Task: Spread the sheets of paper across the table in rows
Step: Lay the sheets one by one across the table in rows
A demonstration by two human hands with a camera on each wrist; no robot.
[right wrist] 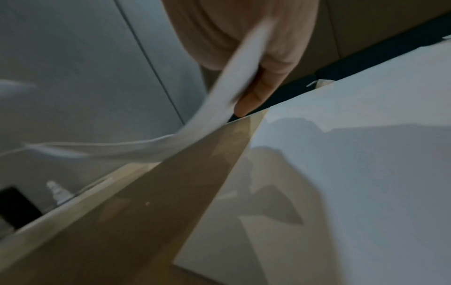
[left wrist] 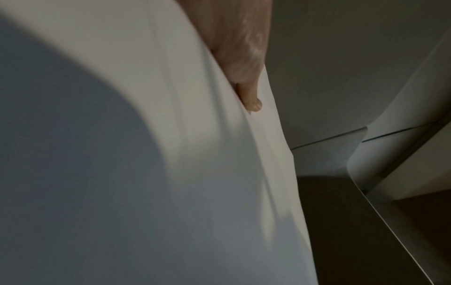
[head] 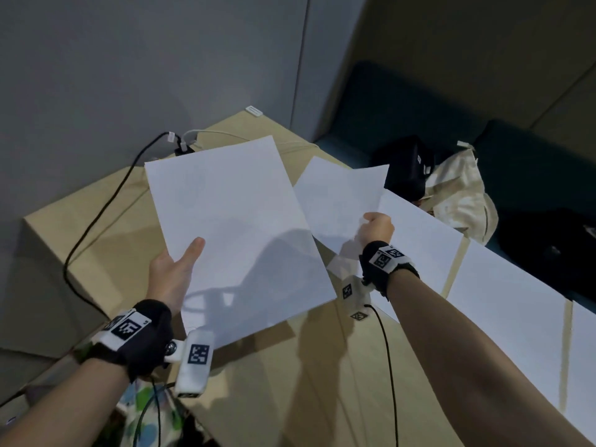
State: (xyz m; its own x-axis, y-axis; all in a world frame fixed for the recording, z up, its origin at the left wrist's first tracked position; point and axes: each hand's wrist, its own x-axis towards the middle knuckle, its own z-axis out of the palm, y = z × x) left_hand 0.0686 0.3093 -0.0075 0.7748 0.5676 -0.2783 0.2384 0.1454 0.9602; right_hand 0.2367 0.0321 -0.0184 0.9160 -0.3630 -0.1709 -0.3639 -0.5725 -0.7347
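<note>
My left hand [head: 175,269] holds a stack of white paper [head: 232,227] above the tan table [head: 283,366], thumb on top and fingers hidden beneath. In the left wrist view the stack [left wrist: 171,173] fills the frame, with a fingertip [left wrist: 253,102] against its edge. My right hand [head: 375,227] pinches a single sheet [head: 338,201] by its near edge, lifted over the table's far side. That sheet [right wrist: 219,96] bends in the right wrist view. Several sheets [head: 503,301] lie in a row along the table's right edge.
A black cable [head: 96,214] and a white cable [head: 206,133] run to a charger at the table's far corner by the grey wall. Beyond the right edge sit a black bag [head: 406,169] and a cream cloth bag [head: 461,195] on a dark seat.
</note>
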